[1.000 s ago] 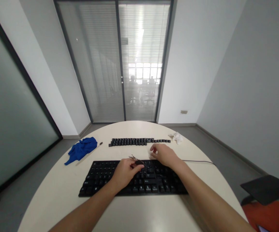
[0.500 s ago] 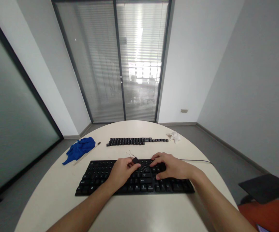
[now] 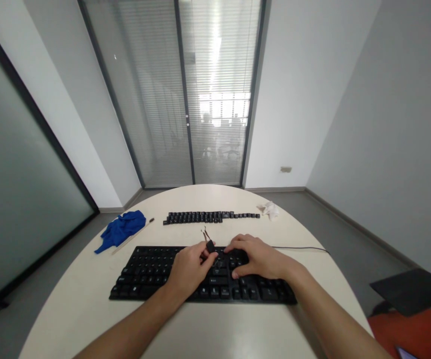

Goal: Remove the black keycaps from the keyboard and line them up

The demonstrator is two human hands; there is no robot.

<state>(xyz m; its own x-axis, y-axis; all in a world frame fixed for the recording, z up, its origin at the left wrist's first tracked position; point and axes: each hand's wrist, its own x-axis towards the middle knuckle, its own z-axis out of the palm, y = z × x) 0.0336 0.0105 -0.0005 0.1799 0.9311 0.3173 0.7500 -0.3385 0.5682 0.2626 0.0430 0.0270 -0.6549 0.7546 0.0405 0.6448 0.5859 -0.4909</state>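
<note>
A black keyboard (image 3: 146,269) lies on the table. My left hand (image 3: 190,267) is above its middle, thumb and fingers closed on a small keycap puller (image 3: 210,246) with a dark handle. Thin wire prongs stick up from the handle; its lower end reaches toward the keys, and I cannot make out whether it touches one. My right hand (image 3: 258,257) rests over the keyboard's right part, fingers and thumb spread and touching the keys. Those fingers partly hide the keys beneath them.
Loose black keycaps (image 3: 195,217) stand in rows beyond the keyboard. To the left lie a blue cloth (image 3: 122,229) and a thin brush (image 3: 133,236). A crumpled white tissue (image 3: 269,210) is at the back right. The keyboard cable (image 3: 301,248) runs right across the white table (image 3: 215,331).
The keyboard has shifted slightly left, and my right hand has moved a little left with it. The puller in my left hand has turned, its wire prongs now pointing more upright.
</note>
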